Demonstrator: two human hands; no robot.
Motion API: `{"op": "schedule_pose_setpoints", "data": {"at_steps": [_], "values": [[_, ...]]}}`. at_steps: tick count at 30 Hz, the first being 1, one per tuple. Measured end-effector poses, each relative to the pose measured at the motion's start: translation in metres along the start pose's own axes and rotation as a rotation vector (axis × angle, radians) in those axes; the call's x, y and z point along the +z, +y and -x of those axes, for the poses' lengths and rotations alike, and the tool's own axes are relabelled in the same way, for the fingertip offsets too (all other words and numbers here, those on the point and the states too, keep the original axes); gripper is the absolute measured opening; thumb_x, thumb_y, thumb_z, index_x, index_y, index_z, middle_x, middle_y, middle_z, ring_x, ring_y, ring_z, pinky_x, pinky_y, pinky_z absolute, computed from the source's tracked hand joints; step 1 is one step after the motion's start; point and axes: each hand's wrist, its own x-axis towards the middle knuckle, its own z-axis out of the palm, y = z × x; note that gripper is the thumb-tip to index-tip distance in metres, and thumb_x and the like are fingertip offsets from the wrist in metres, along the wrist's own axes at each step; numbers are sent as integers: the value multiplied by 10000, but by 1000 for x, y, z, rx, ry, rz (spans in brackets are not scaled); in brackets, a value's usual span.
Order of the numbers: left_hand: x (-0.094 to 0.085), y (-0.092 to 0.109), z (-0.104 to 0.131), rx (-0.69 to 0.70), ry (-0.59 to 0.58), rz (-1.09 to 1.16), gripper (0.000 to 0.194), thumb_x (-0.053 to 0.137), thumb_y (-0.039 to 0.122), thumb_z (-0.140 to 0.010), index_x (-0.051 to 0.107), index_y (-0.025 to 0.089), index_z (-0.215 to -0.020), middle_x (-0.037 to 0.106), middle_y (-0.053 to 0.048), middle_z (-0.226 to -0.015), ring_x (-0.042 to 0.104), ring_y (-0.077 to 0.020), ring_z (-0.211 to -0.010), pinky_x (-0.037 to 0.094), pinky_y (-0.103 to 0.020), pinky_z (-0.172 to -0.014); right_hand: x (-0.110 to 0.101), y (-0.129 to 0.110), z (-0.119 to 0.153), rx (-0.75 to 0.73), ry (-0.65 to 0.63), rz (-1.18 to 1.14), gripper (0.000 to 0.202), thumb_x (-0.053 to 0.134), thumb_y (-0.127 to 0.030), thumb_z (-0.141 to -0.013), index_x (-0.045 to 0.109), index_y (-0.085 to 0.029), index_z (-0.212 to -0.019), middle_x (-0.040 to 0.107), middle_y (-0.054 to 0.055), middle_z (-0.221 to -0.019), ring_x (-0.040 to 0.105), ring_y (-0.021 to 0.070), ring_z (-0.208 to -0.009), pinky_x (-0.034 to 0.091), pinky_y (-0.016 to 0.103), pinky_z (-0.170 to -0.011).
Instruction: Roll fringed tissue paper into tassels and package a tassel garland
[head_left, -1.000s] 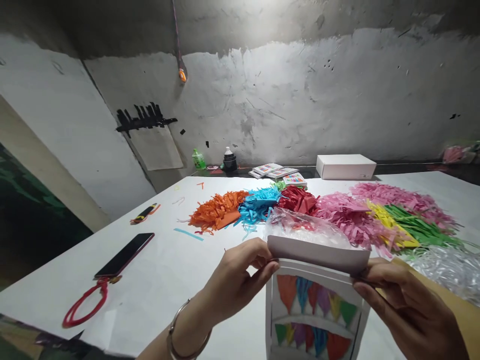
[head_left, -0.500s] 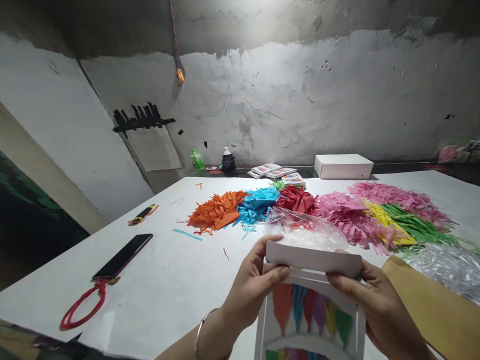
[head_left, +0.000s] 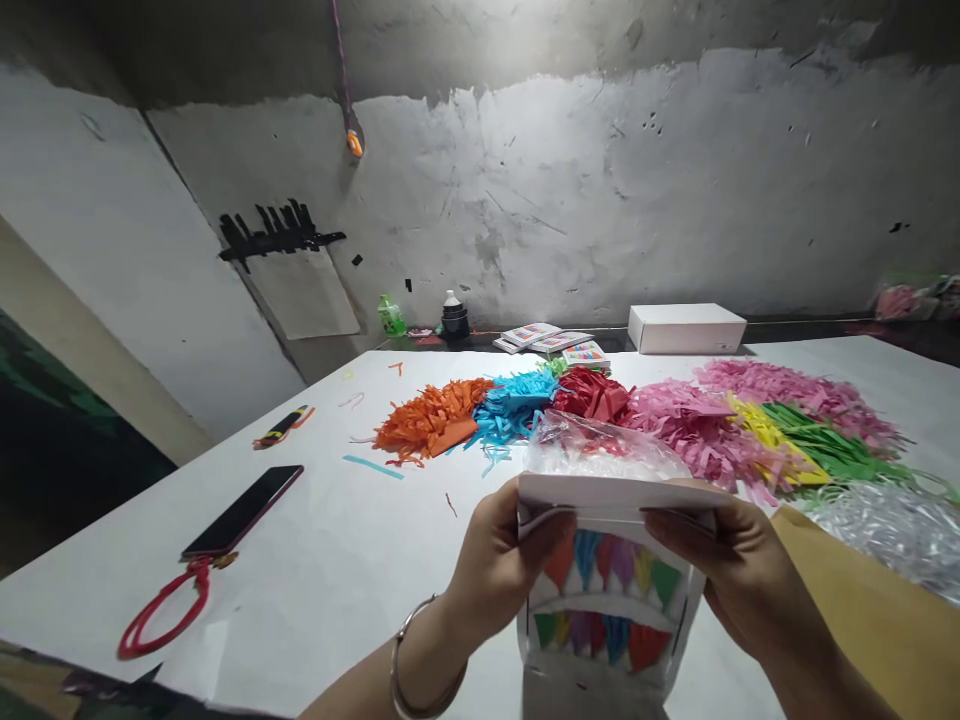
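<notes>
Both hands hold a white card packet (head_left: pixel 609 590) printed with rows of coloured pennant flags. My left hand (head_left: pixel 501 565) pinches its folded top flap at the left corner, and a metal bangle sits on that wrist. At the right corner my right hand (head_left: pixel 731 575) grips the same flap. The flap is bent down over the packet's top. A crumpled clear plastic bag (head_left: pixel 596 448) lies just behind the packet on the white table (head_left: pixel 352 540).
Piles of cut paper lie across the table: orange (head_left: pixel 431 418), blue (head_left: pixel 517 400), red (head_left: pixel 592 395), pink (head_left: pixel 697 425), yellow and green (head_left: pixel 825 445). A phone (head_left: pixel 244 510) with a red cord lies at left. A brown envelope (head_left: pixel 862 600) and a white box (head_left: pixel 686 327) sit at right.
The packet has come down and closer to me, showing both flag rows. Both hands have pressed the top flap further down over it.
</notes>
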Motion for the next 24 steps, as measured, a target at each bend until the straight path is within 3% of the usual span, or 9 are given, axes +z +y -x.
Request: {"op": "schedule_pose_setpoints", "data": {"at_steps": [4,6,8,10,13,15,19,24], "values": [[0,-10,-2,171,33,9,151,663,123,-907,741,237,-968,749,-40,-1009,688,-188,-964,538,-262,-821,4,5,-5,-111,5,-18,90,840,-271,-751,805,-278,-833,783,49,-909,735,212,-817,600,277,-687],[-2,-11,-3,208,8,54,161,662,120,-909,745,256,-928,745,-29,-1047,690,-174,-980,539,-244,-820,6,4,-7,-233,4,-44,66,837,-237,-748,784,-277,-740,777,35,-903,738,200,-813,598,253,-652],[-5,-10,-2,177,-22,90,121,673,151,-907,732,244,-857,737,-27,-1054,686,-165,-969,535,-219,-782,6,2,-9,-382,-27,7,108,792,-192,-789,754,-268,-723,761,19,-872,732,197,-833,605,275,-684],[-10,-7,-1,116,-84,92,41,686,219,-903,702,220,-865,713,-63,-1151,662,-200,-1050,529,-220,-760,3,0,-12,-556,-79,172,138,723,-138,-839,726,-260,-772,753,18,-883,712,221,-945,598,355,-814],[-14,-1,1,66,-199,50,185,745,308,-851,654,201,-972,652,-128,-1291,623,-265,-1146,536,-260,-793,-3,-4,-14,-769,-128,447,178,641,-71,-868,668,-235,-806,749,46,-1028,644,259,-1132,536,454,-950],[-14,1,2,83,-200,31,236,762,287,-841,635,215,-1027,682,-114,-1227,658,-245,-1082,542,-270,-815,-5,-8,-14,-859,-159,542,218,598,-12,-864,658,-219,-896,737,67,-1106,657,256,-1119,558,446,-909],[-9,1,4,142,-115,-15,158,708,221,-892,645,220,-1036,723,-81,-1081,689,-210,-1008,541,-256,-819,-6,-14,-13,-1062,-158,709,412,592,82,-809,660,-161,-1135,752,93,-1067,698,242,-1023,593,408,-822],[-6,-1,6,140,-91,-31,118,690,216,-903,652,215,-1015,723,-82,-1084,678,-192,-966,535,-241,-799,-11,-14,-9,-1188,-105,928,382,627,77,-805,690,-92,-1142,741,138,-1087,660,260,-1082,578,408,-838]]}}
